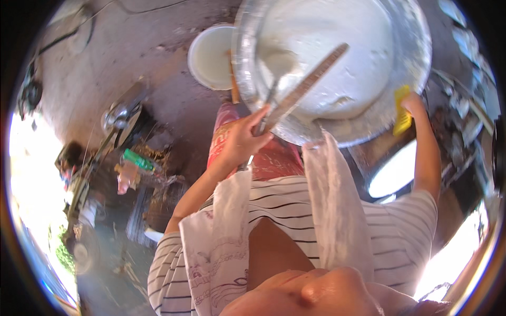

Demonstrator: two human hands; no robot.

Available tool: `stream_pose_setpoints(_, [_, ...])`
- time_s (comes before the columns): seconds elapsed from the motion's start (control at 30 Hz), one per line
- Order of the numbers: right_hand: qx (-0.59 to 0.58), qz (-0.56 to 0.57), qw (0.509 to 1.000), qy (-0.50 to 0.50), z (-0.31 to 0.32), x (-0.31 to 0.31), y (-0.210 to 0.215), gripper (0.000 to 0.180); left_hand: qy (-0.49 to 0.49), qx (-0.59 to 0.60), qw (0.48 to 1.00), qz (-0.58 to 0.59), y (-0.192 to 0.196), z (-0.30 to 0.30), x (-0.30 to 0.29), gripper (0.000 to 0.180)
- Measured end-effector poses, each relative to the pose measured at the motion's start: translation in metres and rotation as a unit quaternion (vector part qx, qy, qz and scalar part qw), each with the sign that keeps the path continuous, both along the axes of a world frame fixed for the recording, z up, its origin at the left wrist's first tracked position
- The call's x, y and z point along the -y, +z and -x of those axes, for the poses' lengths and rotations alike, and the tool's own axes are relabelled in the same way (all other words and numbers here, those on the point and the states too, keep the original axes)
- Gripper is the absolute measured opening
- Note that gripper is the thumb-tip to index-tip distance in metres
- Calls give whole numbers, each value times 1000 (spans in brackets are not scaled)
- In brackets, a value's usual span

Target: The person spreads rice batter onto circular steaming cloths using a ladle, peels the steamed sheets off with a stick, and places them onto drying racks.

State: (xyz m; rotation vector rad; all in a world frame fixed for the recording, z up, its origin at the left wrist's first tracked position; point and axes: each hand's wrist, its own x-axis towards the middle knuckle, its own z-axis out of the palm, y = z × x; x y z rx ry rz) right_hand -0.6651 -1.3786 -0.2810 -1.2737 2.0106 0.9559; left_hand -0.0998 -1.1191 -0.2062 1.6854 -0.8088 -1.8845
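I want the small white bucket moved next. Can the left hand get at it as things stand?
Probably not at once: the left hand is closed on a spoon and a flat stick over the big pan, whose rim overlaps the bucket.

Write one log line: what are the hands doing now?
left hand: holds stick and spoon | right hand: holds yellow scraper at basin rim | basin: white batter

A bare dirt floor [153,63] is seen, with bright sunlight [31,174] let in at both sides.
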Motion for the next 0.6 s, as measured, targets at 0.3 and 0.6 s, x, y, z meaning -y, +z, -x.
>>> stream_pose_setpoints(0.3, [232,-287,760,-535,-149,-193,-37,30,7,-1,998,-61,9,-2,11,67])
stream_pose_setpoints(0.6, [491,-122,507,-698,-385,-193,-31,19,50,14,999,-2,20,3,36,68])
